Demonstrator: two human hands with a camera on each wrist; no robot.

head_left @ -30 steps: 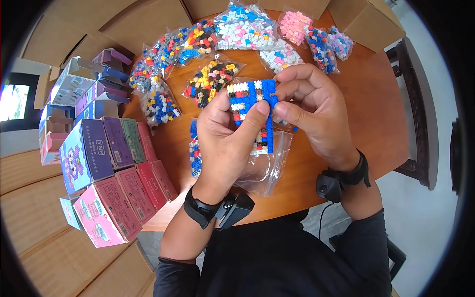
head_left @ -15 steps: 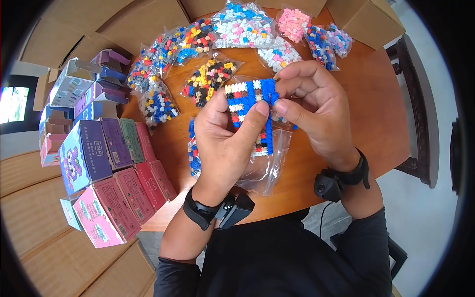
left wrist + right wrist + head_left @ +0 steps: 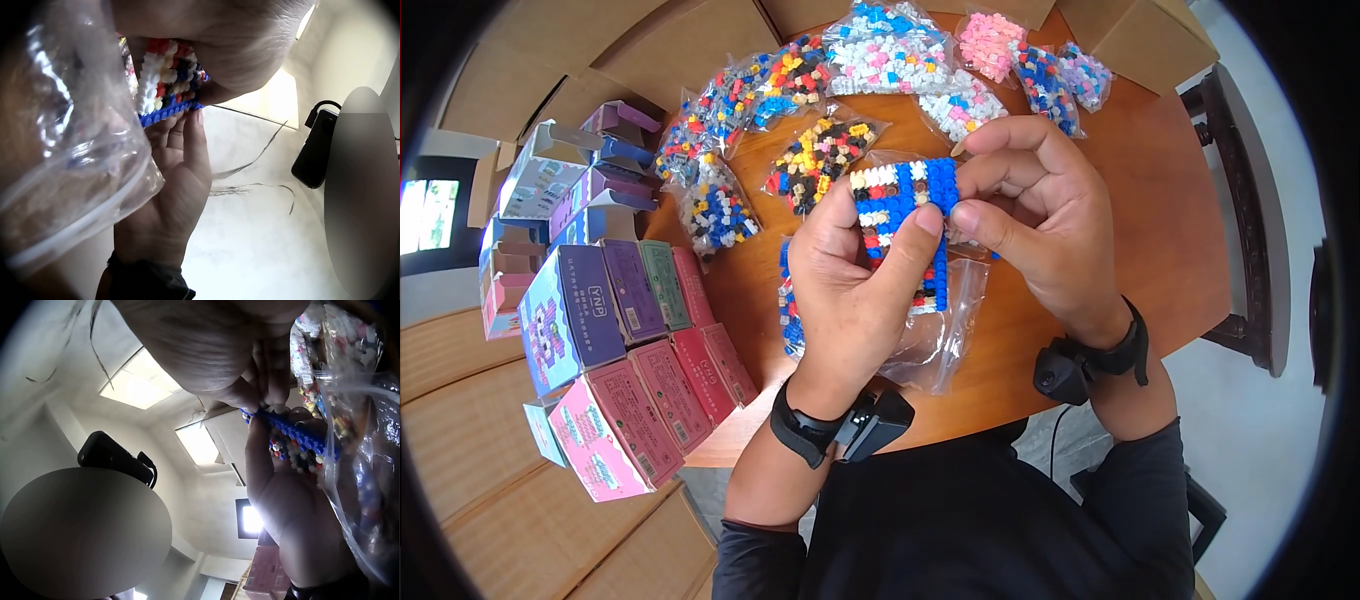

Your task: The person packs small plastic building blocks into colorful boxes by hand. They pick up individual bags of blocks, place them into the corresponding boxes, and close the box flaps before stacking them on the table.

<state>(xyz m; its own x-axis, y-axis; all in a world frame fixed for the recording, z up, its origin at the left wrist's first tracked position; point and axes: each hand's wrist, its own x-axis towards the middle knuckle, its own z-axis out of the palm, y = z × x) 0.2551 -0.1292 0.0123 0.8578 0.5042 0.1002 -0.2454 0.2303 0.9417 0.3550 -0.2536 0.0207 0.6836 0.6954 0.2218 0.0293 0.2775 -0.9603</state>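
Note:
My left hand (image 3: 850, 290) holds a flat building-block model (image 3: 880, 216) upright over the table, thumb across its front and fingers behind it. The model is built of tiny blue, white, red, cream and brown bricks, with a blue right edge. My right hand (image 3: 1050, 225) pinches that edge near the upper corner with thumb and fingertips, index finger raised above it. In the left wrist view, the right thumb meets the model's blue edge (image 3: 165, 115). The right wrist view shows the blue studs (image 3: 300, 434) close beneath the right fingertips. What lies between those fingertips is hidden.
A clear zip bag (image 3: 945, 355) lies below the model. Behind it are several bags of loose bricks, including one of yellow and black bricks (image 3: 825, 155) and a pink one (image 3: 990, 48). Small printed boxes (image 3: 565, 310) stand at left; cardboard cartons (image 3: 1140, 45) border the back.
The blue column at the model's upper right, earlier slightly askew, now lies straighter against the rest. Both hands keep nearly the same place and hold.

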